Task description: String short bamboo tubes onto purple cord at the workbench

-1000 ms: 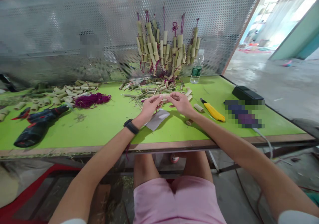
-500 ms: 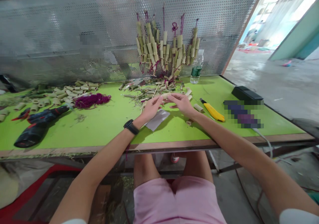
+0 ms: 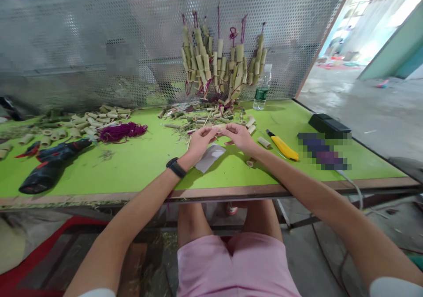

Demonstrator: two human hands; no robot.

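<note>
My left hand [image 3: 201, 142] and my right hand [image 3: 240, 137] meet above the middle of the green table, fingertips close together. Between them they hold a short pale bamboo tube [image 3: 218, 126], mostly covered by the fingers. Both hands are closed, thumbs pressing from the near side. Under the hands lies a creased sheet of paper [image 3: 210, 157]. Just right of my right hand are a loose bamboo piece [image 3: 264, 142] and a yellow utility knife [image 3: 284, 147]. Another bamboo tube [image 3: 250, 162] lies below my right wrist. Behind the hands spreads a heap of bamboo offcuts [image 3: 201, 118].
Strung bamboo pieces [image 3: 201, 63] hang on the perforated metal panel [image 3: 145, 32]. A water bottle [image 3: 261, 90] stands beside them. Left are purple cord [image 3: 122, 131], a power drill [image 3: 53, 162] and a bamboo tube pile [image 3: 95, 120]. A black case [image 3: 328, 125] lies right.
Both hands remain together on the bamboo tube, which is now more hidden behind the fingers. The view has shifted slightly; the objects on the table have stayed put.
</note>
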